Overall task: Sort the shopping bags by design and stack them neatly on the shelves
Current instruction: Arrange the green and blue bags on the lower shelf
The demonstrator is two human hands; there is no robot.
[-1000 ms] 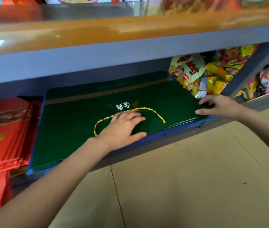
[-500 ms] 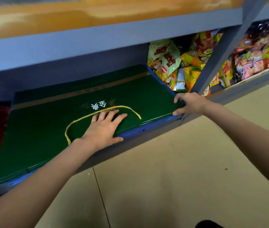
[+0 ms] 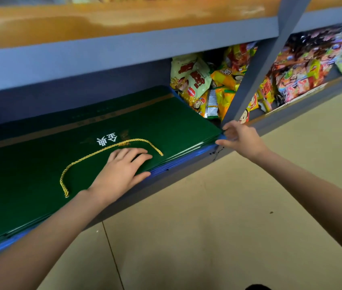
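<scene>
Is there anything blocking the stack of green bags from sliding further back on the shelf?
Nothing visible lies behind the green bags; bare shelf wall shows there. Snack packets crowd only the stack's right back corner. The left hand rests flat on top.

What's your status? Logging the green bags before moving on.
Left hand flat on green bag stack. Right hand gripping its right corner. Snack packets crowd that end.

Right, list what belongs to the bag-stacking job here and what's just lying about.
Part of the job:
green bags, stacked flat
gold cord handle
blue bags underneath
shelf
left hand, flat on top
right hand, at the stack's corner

Just lying about:
snack packets
more snacks past the shelf post
</scene>
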